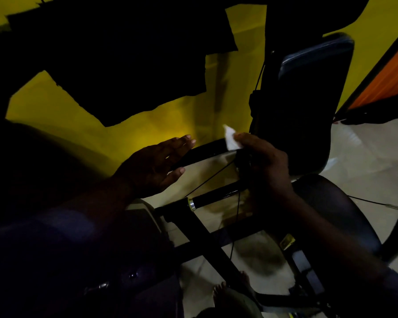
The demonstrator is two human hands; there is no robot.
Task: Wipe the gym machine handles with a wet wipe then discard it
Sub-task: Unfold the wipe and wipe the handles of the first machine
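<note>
Dim gym floor (365,157) of pale tile is lying under a black machine (193,237), with a yellow wall (136,125) behind. Nearest the viewer, a bare foot (221,292) is resting by the machine's base. Above it, a lower bar (216,195) with a chrome collar is crossing the machine, untouched. Farther on, the left hand (156,166) is hovering at the outer end of the upper handle (202,152), fingers straight and spread, gripping nothing. Whether it is touching the handle cannot be told. The right hand (264,161) is pinching the wipe (231,140) between thumb and fingers. It is holding the wipe at the handle's inner end, just beside the back pad (308,95), and a white corner is sticking up past the fingertips.

Step in hand, as judged: wiping the upper handle is under way, with discarding not yet begun. The next move is probably calling for a stroke along the handle toward the left hand, the wipe wrapped closer round it for full contact. The lower bar is likely waiting its turn after that.
</note>
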